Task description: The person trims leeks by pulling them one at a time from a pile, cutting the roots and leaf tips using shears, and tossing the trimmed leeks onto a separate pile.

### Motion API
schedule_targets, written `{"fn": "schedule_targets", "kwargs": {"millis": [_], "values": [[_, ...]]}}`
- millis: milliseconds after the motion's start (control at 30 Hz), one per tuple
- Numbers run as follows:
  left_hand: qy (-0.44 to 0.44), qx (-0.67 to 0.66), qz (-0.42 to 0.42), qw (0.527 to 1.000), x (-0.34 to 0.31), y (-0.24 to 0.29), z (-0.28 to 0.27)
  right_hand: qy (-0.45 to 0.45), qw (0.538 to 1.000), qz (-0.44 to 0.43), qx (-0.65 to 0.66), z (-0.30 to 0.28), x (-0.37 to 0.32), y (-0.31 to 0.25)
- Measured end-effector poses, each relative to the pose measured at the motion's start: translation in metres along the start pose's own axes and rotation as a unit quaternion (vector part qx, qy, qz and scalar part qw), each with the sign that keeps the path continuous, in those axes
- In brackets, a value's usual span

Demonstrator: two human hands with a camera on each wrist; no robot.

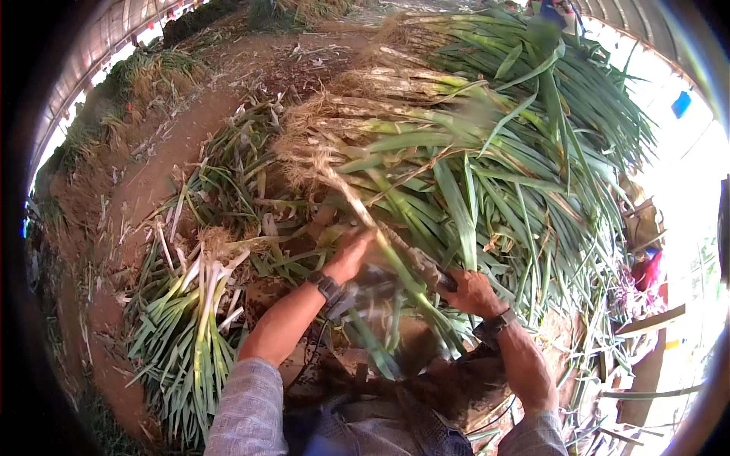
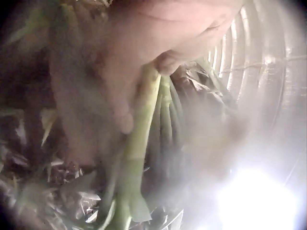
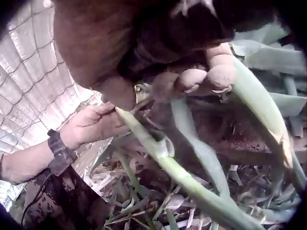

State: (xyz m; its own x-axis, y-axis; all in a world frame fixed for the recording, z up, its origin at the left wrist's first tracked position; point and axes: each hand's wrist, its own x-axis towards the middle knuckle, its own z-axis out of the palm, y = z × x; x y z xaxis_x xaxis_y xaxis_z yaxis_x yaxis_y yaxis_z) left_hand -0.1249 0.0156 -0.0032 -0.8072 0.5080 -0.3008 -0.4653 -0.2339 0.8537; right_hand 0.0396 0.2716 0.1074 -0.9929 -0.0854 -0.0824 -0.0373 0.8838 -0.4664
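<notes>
My left hand [image 1: 351,255] grips a long green onion [image 1: 346,191] by its stalk, with the roots pointing away from me. In the left wrist view its pale green stalk [image 2: 144,110] comes out below the fingers. The leafy end slants down past my right hand [image 1: 474,293]. That hand holds a long tool [image 1: 427,267] by its black handle, alongside the stalk; its kind is unclear. Curled fingers [image 3: 192,79] of the right hand show around the dark handle in the right wrist view, with green leaves hanging close beneath.
A large heap of green onions [image 1: 487,144] lies ahead and to the right, roots to the left. A smaller bunch of peeled green onions [image 1: 201,304] lies at the left. Stripped leaves [image 1: 232,156] litter the soil [image 1: 152,163]. A curved roof [image 1: 646,34] arches overhead.
</notes>
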Motion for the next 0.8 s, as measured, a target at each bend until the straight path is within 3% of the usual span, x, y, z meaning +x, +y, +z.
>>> {"fn": "schedule_targets", "kwargs": {"millis": [100, 167, 233, 367, 400, 500, 533, 667, 733, 800], "values": [[0.187, -0.100, 0.143, 0.967, -0.005, 0.049, 0.004, 0.014, 1.000, 0.013, -0.021, -0.002, -0.012, 0.001], [0.277, -0.150, 0.180, 0.932, -0.004, 0.076, -0.005, 0.030, 0.999, -0.014, -0.008, -0.005, -0.017, -0.004], [0.281, -0.156, 0.191, 0.927, 0.003, 0.077, -0.019, 0.046, 0.994, -0.061, -0.072, -0.001, -0.024, 0.001], [0.274, -0.192, 0.174, 0.926, -0.004, 0.076, -0.010, 0.051, 0.989, -0.038, -0.132, 0.009, -0.028, 0.007], [0.249, -0.209, 0.142, 0.935, -0.003, 0.076, -0.010, 0.049, 0.990, -0.033, -0.131, 0.010, -0.030, 0.006], [0.222, -0.229, 0.158, 0.935, -0.003, 0.072, -0.005, -0.032, 0.997, 0.015, -0.074, 0.007, -0.024, -0.002], [0.209, -0.240, 0.154, 0.935, 0.000, 0.070, -0.008, 0.013, 0.997, -0.019, -0.069, 0.010, -0.025, -0.001], [0.203, -0.240, 0.157, 0.936, 0.002, 0.068, -0.005, -0.018, 0.993, 0.033, -0.108, 0.021, -0.013, 0.007], [0.205, -0.237, 0.152, 0.937, 0.002, 0.067, -0.007, 0.049, 0.992, -0.044, -0.112, 0.012, -0.013, -0.009], [0.188, -0.227, 0.152, 0.944, 0.001, 0.065, -0.011, 0.029, 0.995, -0.029, -0.088, 0.018, -0.009, -0.008]]}}
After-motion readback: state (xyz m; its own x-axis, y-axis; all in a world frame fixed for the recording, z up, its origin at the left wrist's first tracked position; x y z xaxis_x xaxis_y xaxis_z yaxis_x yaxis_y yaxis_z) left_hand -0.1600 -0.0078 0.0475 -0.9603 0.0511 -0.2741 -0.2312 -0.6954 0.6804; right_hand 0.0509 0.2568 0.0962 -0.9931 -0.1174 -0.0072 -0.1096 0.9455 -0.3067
